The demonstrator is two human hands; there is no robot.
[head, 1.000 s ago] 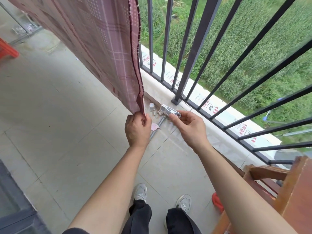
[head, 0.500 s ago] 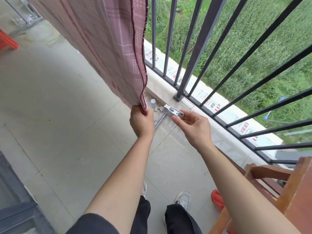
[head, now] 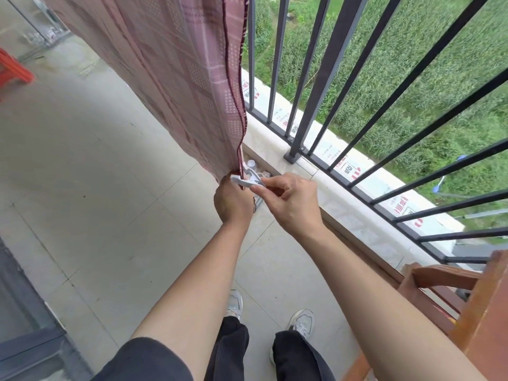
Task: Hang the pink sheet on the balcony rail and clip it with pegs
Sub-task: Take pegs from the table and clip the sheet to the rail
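The pink checked sheet [head: 176, 78] hangs down from above along the dark balcony rail [head: 324, 78], its dark-hemmed edge running to a bottom corner. My left hand [head: 232, 200] grips that bottom corner. My right hand [head: 288, 200] pinches a white peg [head: 246, 180], whose jaws sit right at the sheet's corner, touching the hem just above my left hand. The top of the rail and the sheet's upper edge are out of view.
A low concrete kerb [head: 338, 185] runs under the rail. Small bits of hardware [head: 251, 164] lie on the floor behind the corner. A wooden chair [head: 467, 303] stands at the right, a red stool [head: 13, 72] far left, a dark door frame [head: 33, 339] bottom left.
My right hand has carried the peg left, from beside the sheet onto its bottom corner. My left hand has lifted the corner slightly while keeping hold of it.
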